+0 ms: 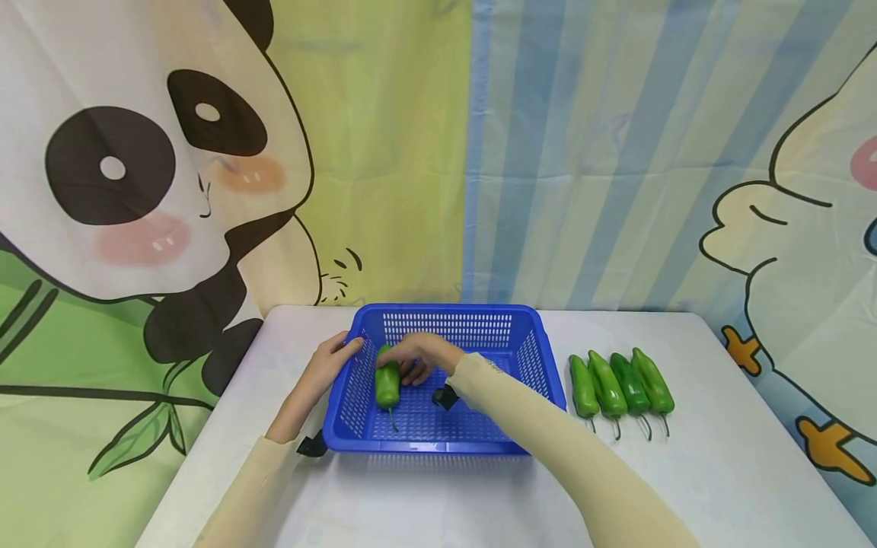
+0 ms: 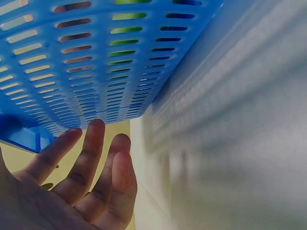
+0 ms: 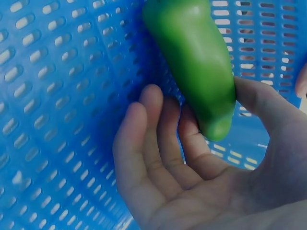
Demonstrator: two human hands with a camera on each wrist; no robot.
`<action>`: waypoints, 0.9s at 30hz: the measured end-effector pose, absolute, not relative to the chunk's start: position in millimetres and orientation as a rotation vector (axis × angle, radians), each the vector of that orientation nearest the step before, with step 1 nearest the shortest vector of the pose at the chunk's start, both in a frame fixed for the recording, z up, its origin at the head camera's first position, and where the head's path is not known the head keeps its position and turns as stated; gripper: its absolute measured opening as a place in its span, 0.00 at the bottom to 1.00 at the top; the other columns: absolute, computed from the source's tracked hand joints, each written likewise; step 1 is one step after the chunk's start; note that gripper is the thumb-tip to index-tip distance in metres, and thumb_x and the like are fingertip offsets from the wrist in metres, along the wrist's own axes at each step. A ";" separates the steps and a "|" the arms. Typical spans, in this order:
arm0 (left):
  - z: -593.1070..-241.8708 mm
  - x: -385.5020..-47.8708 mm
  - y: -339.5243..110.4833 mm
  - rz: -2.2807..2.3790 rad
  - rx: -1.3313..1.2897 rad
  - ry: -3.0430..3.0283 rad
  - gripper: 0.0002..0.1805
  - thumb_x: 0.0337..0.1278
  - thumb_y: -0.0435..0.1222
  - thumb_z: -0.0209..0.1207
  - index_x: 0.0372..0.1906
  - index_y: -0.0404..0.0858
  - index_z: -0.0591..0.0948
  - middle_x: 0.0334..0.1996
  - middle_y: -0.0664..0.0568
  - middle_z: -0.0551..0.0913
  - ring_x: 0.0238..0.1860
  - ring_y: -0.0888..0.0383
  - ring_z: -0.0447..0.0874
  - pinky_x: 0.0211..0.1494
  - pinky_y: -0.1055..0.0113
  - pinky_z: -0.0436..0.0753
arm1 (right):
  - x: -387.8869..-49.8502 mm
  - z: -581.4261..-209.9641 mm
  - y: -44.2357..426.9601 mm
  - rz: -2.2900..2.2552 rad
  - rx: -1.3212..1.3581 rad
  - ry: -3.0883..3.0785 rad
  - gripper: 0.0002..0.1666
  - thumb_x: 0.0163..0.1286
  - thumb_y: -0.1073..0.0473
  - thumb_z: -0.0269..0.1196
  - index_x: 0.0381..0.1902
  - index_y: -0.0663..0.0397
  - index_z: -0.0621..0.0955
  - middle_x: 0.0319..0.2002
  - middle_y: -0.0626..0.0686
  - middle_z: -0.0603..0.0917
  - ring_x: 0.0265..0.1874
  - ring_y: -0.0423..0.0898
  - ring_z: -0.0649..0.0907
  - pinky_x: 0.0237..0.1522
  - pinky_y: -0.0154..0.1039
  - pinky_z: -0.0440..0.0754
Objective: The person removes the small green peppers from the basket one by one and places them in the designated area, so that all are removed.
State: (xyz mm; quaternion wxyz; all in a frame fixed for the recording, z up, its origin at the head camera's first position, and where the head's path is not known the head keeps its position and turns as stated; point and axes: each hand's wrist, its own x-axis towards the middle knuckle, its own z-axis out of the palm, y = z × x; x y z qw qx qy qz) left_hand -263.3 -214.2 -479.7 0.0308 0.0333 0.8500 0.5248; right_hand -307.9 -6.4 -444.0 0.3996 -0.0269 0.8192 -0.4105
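Observation:
In the head view, a blue plastic basket (image 1: 438, 447) stands on the table. A green pepper (image 1: 387, 387) lies along its left side, stem toward the near rim. My right hand (image 1: 423, 354) reaches inside, and the right wrist view shows the thumb (image 3: 256, 98) and index finger on opposite sides of the pepper's tip (image 3: 217, 125), pinching it; the other fingers extend beside it. At the basket's left rim, my left hand (image 1: 322, 373) touches the outside with its fingers (image 2: 88, 153) loosely extended. Whether the left thumb grips the rim is hard to see.
Right of the basket, several green peppers (image 1: 620, 387) lie in a row on the white table (image 1: 438, 502), stems toward the near side. A printed curtain (image 1: 384, 152) hangs right behind the table.

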 end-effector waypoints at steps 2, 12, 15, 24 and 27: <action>-480.0 -262.8 -213.8 1.619 0.104 2.625 0.30 0.74 0.55 0.51 0.67 0.39 0.74 0.53 0.34 0.83 0.41 0.53 0.88 0.43 0.63 0.87 | -310.0 -443.7 -4.6 -1.022 -0.073 2.059 0.24 0.66 0.44 0.66 0.45 0.60 0.79 0.43 0.60 0.84 0.50 0.59 0.86 0.54 0.52 0.84; -478.7 -261.9 -212.4 1.596 0.100 2.653 0.29 0.74 0.55 0.51 0.67 0.39 0.75 0.53 0.36 0.84 0.43 0.54 0.86 0.47 0.63 0.85 | -319.5 -435.8 7.5 -1.040 -0.030 1.943 0.33 0.65 0.45 0.66 0.58 0.62 0.73 0.51 0.63 0.81 0.50 0.62 0.85 0.56 0.57 0.82; -478.9 -262.4 -211.8 1.590 0.091 2.661 0.29 0.74 0.54 0.51 0.66 0.39 0.76 0.52 0.37 0.84 0.42 0.55 0.85 0.46 0.66 0.84 | -321.6 -433.1 12.5 -1.052 -0.028 1.925 0.38 0.65 0.45 0.67 0.64 0.61 0.69 0.54 0.66 0.82 0.50 0.64 0.85 0.55 0.59 0.82; -478.2 -262.1 -209.7 1.596 0.067 2.662 0.29 0.73 0.55 0.51 0.65 0.39 0.76 0.52 0.37 0.84 0.43 0.54 0.85 0.45 0.67 0.83 | -319.3 -416.4 24.3 -1.025 -0.066 1.897 0.41 0.67 0.45 0.67 0.70 0.57 0.66 0.59 0.67 0.80 0.59 0.66 0.81 0.61 0.61 0.78; -478.7 -262.4 -210.4 1.597 0.079 2.663 0.29 0.73 0.55 0.51 0.65 0.38 0.76 0.51 0.36 0.84 0.42 0.53 0.85 0.45 0.66 0.83 | -319.3 -409.3 30.1 -1.008 -0.088 1.911 0.42 0.66 0.45 0.67 0.71 0.57 0.66 0.60 0.67 0.80 0.59 0.67 0.81 0.61 0.61 0.78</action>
